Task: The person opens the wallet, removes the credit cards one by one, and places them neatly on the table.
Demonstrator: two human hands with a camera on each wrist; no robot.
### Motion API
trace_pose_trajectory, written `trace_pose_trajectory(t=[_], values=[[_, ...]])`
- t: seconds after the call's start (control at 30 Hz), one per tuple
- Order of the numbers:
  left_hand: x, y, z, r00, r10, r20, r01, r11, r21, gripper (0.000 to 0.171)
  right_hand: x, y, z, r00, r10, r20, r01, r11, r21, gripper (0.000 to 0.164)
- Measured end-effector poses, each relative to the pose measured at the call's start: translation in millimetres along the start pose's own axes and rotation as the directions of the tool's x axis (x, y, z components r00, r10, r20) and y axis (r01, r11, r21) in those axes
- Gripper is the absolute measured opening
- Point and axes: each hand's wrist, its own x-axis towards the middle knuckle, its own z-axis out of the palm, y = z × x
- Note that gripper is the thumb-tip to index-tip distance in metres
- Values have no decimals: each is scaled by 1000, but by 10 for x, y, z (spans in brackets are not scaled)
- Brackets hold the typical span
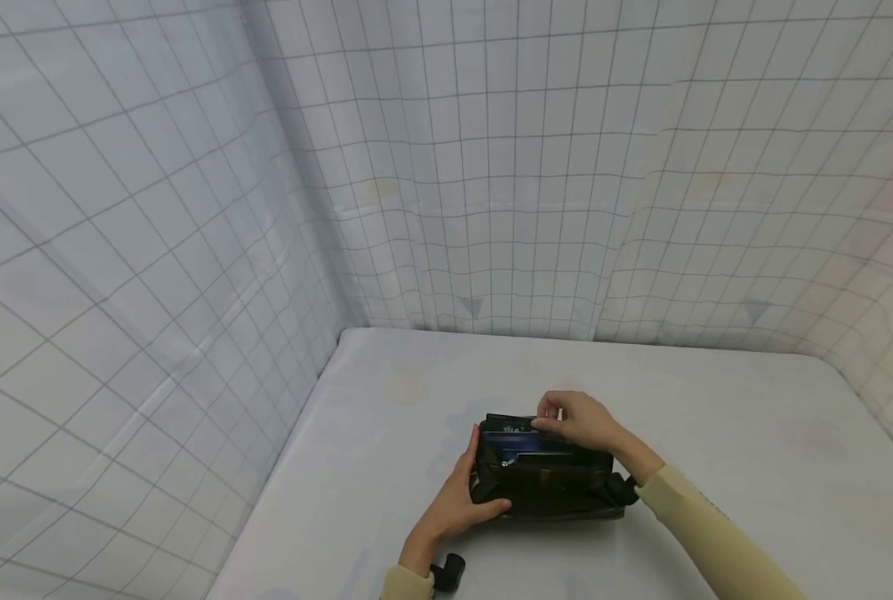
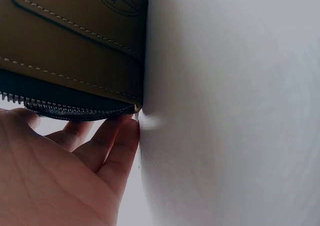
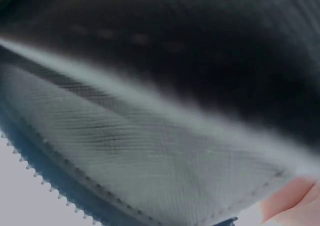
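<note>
A brown zip-around wallet (image 1: 559, 498) stands unzipped on the white table, its inside facing up. A black card (image 1: 508, 423) with pale lettering sticks up at its back edge, a blue card (image 1: 517, 442) just in front. My left hand (image 1: 452, 506) holds the wallet's left end, thumb along the front and fingers at the side. In the left wrist view, those fingers rest against the zip edge under the stitched leather (image 2: 75, 60). My right hand (image 1: 583, 421) pinches the black card's top edge between thumb and forefinger. Grey lining (image 3: 125, 151) and zip teeth fill the right wrist view.
White table (image 1: 386, 417) surrounds the wallet. Behind it hangs a white curtain with a grey grid (image 1: 491, 208), and another (image 1: 116, 292) runs along the left. Black wrist cameras (image 1: 449, 573) are strapped to both wrists.
</note>
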Motion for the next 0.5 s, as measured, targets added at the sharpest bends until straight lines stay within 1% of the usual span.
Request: trace_pose_trajectory(t=[0.13,0.23,0.43,0.5], values=[[-1,-7,4,1000,-4,-4,4,1000,-5,111,-1,-13,6,1000,4,-13,-4,1000,-11,14],[0,-13,7,1000,-5,-9,4,1000,-4,111,-8,-23,12,999,-13,-33,12,999,-31,13],[5,-33,10,1000,-10,-7,10,1000,-9,111,-21,-29,45,998,-41,-44,34,986,-161,16],[9,-38,9,1000,-11,-8,11,1000,-16,111,-23,-40,49,998,-43,-41,35,982,-183,19]])
